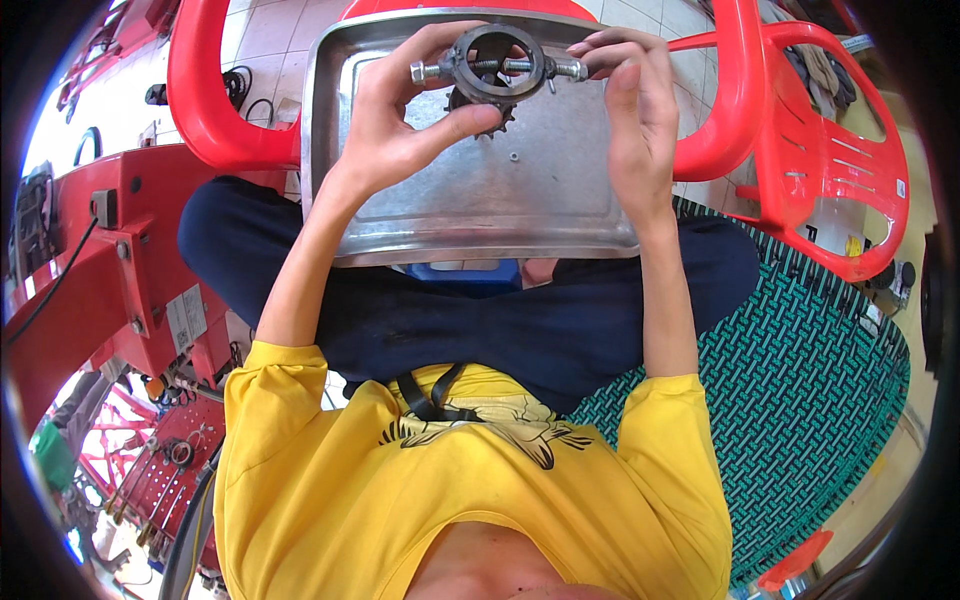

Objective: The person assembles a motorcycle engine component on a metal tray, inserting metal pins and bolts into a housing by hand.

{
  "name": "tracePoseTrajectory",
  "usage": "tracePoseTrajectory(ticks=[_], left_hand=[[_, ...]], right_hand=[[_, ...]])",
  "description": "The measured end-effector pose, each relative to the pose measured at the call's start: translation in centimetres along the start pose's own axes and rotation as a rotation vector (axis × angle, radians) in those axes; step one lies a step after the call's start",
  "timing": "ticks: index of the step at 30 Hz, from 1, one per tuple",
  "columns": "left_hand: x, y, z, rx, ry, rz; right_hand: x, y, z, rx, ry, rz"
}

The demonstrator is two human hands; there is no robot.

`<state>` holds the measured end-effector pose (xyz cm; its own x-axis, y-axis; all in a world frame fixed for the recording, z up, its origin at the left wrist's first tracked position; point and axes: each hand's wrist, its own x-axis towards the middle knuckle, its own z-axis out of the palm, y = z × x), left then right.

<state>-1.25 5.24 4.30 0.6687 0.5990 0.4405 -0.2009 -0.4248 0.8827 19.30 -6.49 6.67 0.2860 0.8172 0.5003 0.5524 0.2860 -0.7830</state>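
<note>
Item: one dark grey metal ring assembly (514,94), smooth and thick-walled, with one silver threaded steel bolt (517,66), hex-headed, run through it. Beneath the ring: one dark toothed metal wheel (507,118), partly hidden. Location: above the far half of a shallow rectangular silver metal tray (460,215), round-cornered and scuffed, which also bore one small pale metal nut (514,156).

Surroundings: one glossy red moulded plastic chair (733,100) round the tray's far side; one green-and-black woven mat (790,400) at your right; your dark navy cloth trousers (430,325) nearest the tray.

Orientation: the ring's round opening faced up toward your head; the bolt's long axis ran left to right, hex head leftward.

Hands: your left hand (400,115) was clamped on the ring assembly, fingers behind, thumb across its near lower side. Your right hand (640,110) was raised, palm inward, thumb and fingers apart near the bolt's right end; whether they touched it, you could not tell.
</note>
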Motion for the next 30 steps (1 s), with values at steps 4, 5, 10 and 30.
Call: tracePoseTrajectory(ticks=[4, 5, 10, 30], left_hand=[[-0.1, 0.0, 0.0, 0.000, -0.009, 0.005], [-0.1, -0.1, 0.0, -0.005, 0.007, -0.001], [-0.2, -0.5, 0.1, -0.005, 0.032, 0.002], [-0.4, -0.1, -0.3, -0.024, -0.019, -0.096]], right_hand=[[-0.1, -1.1, 0.3, 0.050, 0.001, -0.004], [0.2, -1.8, 0.3, 0.019, 0.008, -0.052], [0.5, -2.7, 0.7, 0.050, 0.066, 0.001], [0.5, -2.3, 0.4, 0.057, 0.052, -0.043]])
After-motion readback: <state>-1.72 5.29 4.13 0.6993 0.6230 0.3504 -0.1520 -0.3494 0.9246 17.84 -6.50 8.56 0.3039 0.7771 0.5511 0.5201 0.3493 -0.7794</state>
